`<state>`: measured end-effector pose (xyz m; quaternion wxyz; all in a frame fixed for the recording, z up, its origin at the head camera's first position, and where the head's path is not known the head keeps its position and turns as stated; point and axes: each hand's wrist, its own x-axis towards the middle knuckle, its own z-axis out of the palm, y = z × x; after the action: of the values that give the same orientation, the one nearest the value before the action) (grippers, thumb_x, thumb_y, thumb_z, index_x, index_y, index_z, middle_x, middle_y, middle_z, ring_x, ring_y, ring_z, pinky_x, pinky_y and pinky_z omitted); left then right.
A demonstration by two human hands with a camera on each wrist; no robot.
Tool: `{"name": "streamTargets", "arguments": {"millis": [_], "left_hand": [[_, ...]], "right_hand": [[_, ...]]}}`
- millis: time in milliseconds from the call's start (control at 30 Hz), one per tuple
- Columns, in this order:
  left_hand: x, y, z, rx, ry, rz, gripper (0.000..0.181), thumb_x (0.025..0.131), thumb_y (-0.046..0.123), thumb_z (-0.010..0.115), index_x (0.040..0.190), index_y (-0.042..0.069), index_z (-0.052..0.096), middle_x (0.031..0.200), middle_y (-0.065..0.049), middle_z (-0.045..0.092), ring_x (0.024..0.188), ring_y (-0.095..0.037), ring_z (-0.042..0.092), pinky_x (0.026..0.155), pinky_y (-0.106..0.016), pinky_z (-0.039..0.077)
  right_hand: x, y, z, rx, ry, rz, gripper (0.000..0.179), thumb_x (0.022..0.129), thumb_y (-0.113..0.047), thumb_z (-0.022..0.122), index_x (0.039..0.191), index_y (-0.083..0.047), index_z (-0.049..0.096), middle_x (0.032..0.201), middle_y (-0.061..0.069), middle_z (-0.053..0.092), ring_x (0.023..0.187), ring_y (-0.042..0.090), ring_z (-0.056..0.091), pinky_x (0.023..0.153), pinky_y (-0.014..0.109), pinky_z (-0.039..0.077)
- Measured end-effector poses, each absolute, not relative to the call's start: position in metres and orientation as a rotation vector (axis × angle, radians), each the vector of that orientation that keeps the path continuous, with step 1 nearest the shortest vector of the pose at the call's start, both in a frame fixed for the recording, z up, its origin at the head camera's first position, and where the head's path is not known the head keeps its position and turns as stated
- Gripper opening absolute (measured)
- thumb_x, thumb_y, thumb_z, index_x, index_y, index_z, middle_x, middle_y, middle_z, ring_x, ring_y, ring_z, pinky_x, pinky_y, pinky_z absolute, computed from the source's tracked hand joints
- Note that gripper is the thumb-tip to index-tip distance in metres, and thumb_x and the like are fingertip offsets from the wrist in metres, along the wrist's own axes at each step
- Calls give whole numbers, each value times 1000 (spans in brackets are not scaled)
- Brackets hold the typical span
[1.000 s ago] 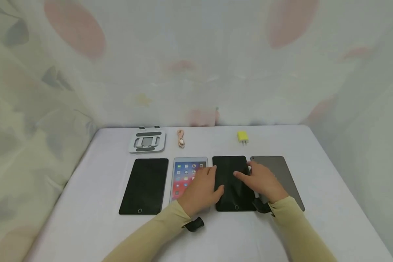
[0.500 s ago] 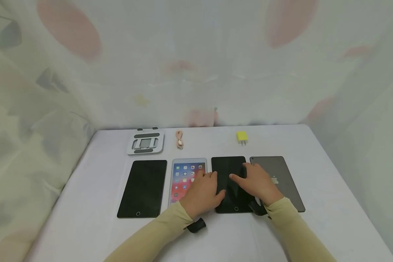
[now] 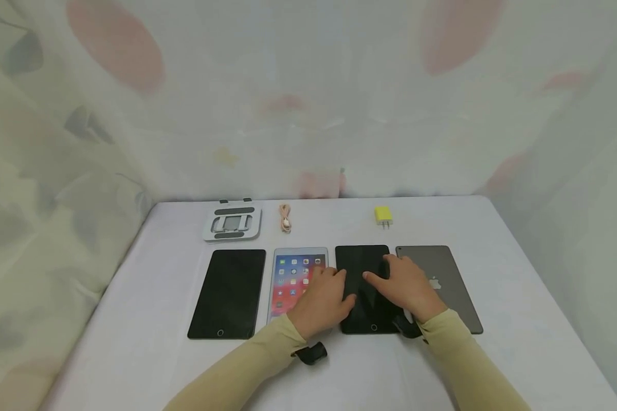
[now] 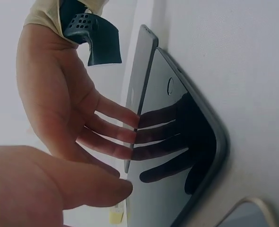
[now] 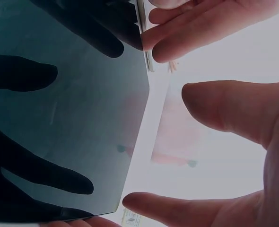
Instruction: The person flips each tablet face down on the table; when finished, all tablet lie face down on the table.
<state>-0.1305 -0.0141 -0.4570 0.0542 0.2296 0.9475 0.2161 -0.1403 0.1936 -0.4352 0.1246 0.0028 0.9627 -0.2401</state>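
In the head view my left hand (image 3: 321, 299) reaches over the right part of a white tablet (image 3: 288, 288) with a lit home screen. Its fingertips and thumb come to the left edge of a black tablet (image 3: 362, 265), whose screen is dark. My right hand (image 3: 408, 288) spreads over that tablet's right side, thumb above the screen. The left wrist view shows the right hand (image 4: 49, 94) with loosely extended fingers at the black tablet (image 4: 161, 113), mirrored in its glass. In the right wrist view, the left hand's fingers (image 5: 201, 28) lie close to its edge.
Another black tablet (image 3: 228, 294) lies at the left, and a grey tablet (image 3: 452, 279), back up, at the right. Behind the row are a folded stand (image 3: 252, 220), a coiled pink cable (image 3: 285, 218) and a yellow charger (image 3: 383, 216). A patterned curtain (image 3: 236, 74) hangs behind the table.
My right hand has shifted slightly left, off the grey tablet, uncovering its logo. The left hand has moved slightly nearer and right. The tablets keep their places in the row.
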Motion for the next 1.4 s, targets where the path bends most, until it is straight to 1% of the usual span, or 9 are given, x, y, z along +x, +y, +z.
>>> {"name": "streamTargets", "arguments": {"millis": [133, 333, 600, 733, 833, 1000, 1100, 1233, 1400], "left_hand": [[-134, -13, -458, 618, 2831, 779, 56, 101, 27, 75, 144, -8, 63, 140, -26, 67, 127, -40, 56, 105, -52, 56], [-138, -16, -457, 503, 2735, 971, 54, 102, 22, 73, 147, -7, 61, 143, -26, 67, 135, -41, 58, 115, -57, 51], [-138, -19, -447, 468, 2694, 1089, 54, 103, 19, 72, 151, -3, 59, 150, -25, 62, 141, -41, 57, 116, -57, 51], [-136, -20, -438, 437, 2660, 1202, 55, 104, 17, 71, 155, 1, 56, 151, -22, 58, 133, -35, 64, 108, -50, 58], [-136, -21, -433, 422, 2615, 1290, 57, 105, 15, 69, 158, 3, 53, 150, -22, 56, 123, -30, 70, 97, -41, 65], [-137, -23, -426, 421, 2624, 1367, 57, 105, 12, 68, 159, 3, 52, 148, -21, 59, 116, -26, 75, 83, -31, 66], [-138, -25, -422, 436, 2634, 1409, 55, 105, 12, 66, 158, 3, 53, 148, -19, 60, 114, -24, 75, 82, -30, 65], [-139, -26, -422, 465, 2627, 1464, 52, 106, 13, 64, 156, 2, 55, 149, -16, 62, 115, -23, 76, 86, -33, 66], [-137, -26, -419, 472, 2649, 1506, 50, 107, 14, 62, 155, 6, 57, 150, -10, 64, 114, -19, 77, 90, -36, 65]], "right_hand": [[-140, 194, -435, 13, 2809, -709, 82, 104, -54, 64, 155, 8, 50, 150, 40, 54, 136, 56, 56, 108, 68, 51], [-140, 193, -433, -15, 2818, -709, 81, 103, -53, 66, 154, 8, 51, 148, 39, 57, 136, 56, 56, 108, 68, 51], [-139, 193, -432, -28, 2813, -712, 81, 103, -54, 65, 154, 7, 52, 147, 39, 58, 136, 56, 57, 108, 68, 51], [-139, 192, -431, -46, 2805, -728, 81, 103, -55, 65, 153, 8, 52, 146, 37, 60, 135, 54, 59, 107, 67, 52], [-138, 191, -432, -56, 2792, -754, 82, 103, -55, 65, 154, 8, 51, 146, 37, 60, 135, 52, 60, 108, 65, 53], [-139, 191, -432, -65, 2768, -813, 85, 103, -59, 63, 154, 7, 51, 148, 33, 61, 136, 49, 61, 109, 63, 53], [-140, 190, -432, -67, 2749, -846, 88, 102, -64, 61, 155, 6, 51, 151, 31, 60, 138, 47, 60, 110, 62, 53], [-139, 189, -432, -52, 2722, -880, 96, 100, -73, 58, 157, 4, 51, 154, 29, 58, 141, 46, 59, 111, 62, 53], [-139, 186, -432, -13, 2692, -929, 102, 96, -82, 54, 158, -1, 51, 155, 27, 59, 138, 43, 63, 109, 60, 55]]}}
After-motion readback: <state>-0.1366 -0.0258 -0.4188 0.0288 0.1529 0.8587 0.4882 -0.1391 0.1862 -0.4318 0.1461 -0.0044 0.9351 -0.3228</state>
